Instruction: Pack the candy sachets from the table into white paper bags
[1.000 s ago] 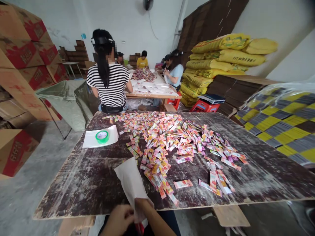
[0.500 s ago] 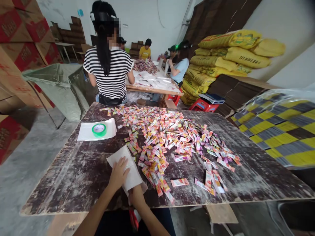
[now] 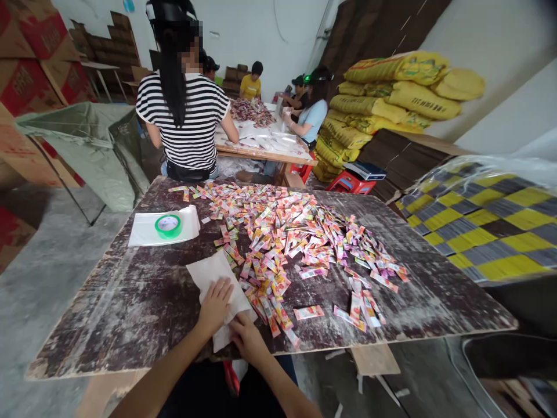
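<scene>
Near the front edge of the dark table [image 3: 104, 325], a white bag [image 3: 209, 270] is pressed down beneath the left hand [image 3: 216, 303], which is laid flat, fingers outstretched. The bag's lower end is touched by the right hand [image 3: 249, 338], its fingers curled; whether the bag is pinched there cannot be told. Just beside it, colourful sachets [image 3: 300, 226] are strewn; farther off, green tape [image 3: 169, 233] is rested on flat white packaging [image 3: 143, 231].
</scene>
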A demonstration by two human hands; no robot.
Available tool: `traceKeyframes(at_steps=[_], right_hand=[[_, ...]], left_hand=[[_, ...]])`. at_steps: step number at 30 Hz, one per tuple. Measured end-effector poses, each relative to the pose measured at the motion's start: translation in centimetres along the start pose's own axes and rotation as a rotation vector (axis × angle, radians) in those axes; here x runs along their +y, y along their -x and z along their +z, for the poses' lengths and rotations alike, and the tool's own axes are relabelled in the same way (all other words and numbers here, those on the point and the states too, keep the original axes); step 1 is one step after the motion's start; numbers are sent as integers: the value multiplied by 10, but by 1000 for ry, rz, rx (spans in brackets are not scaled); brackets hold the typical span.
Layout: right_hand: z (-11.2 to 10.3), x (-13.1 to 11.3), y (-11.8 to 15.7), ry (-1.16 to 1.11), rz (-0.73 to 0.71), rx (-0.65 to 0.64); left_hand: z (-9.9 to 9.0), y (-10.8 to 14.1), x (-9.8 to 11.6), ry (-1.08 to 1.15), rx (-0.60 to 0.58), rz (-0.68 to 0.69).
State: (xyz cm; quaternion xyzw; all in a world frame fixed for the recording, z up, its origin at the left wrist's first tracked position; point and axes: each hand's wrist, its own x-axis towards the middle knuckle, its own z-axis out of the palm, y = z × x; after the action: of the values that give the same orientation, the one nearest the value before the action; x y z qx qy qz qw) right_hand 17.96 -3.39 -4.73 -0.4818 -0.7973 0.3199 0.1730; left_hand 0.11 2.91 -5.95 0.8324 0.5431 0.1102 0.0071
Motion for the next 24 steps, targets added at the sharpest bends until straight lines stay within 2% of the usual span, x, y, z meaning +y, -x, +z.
traceKeyframes(at_steps=[5,7,10,13,16,20,24], right_hand=[[3,-1,4,202,-15,-114],[5,-1,1,282,-19,-164],[6,1,-2,349,-42,-168],[5,2,-4,377,-69,-141],[1,0,-9,430,-83,-209],[-7,-8,-20,481,-80,-300],[-17,-19,-21,412,-99,-329]], left_hand=[[10,9,5,-30,-28,200],[13,11,6,-57,-9,181],[21,15,10,-95,1,94],[24,19,10,-62,-27,169],[21,21,5,-23,-46,237],[18,20,3,-11,-43,225],[21,21,6,-6,-24,210]])
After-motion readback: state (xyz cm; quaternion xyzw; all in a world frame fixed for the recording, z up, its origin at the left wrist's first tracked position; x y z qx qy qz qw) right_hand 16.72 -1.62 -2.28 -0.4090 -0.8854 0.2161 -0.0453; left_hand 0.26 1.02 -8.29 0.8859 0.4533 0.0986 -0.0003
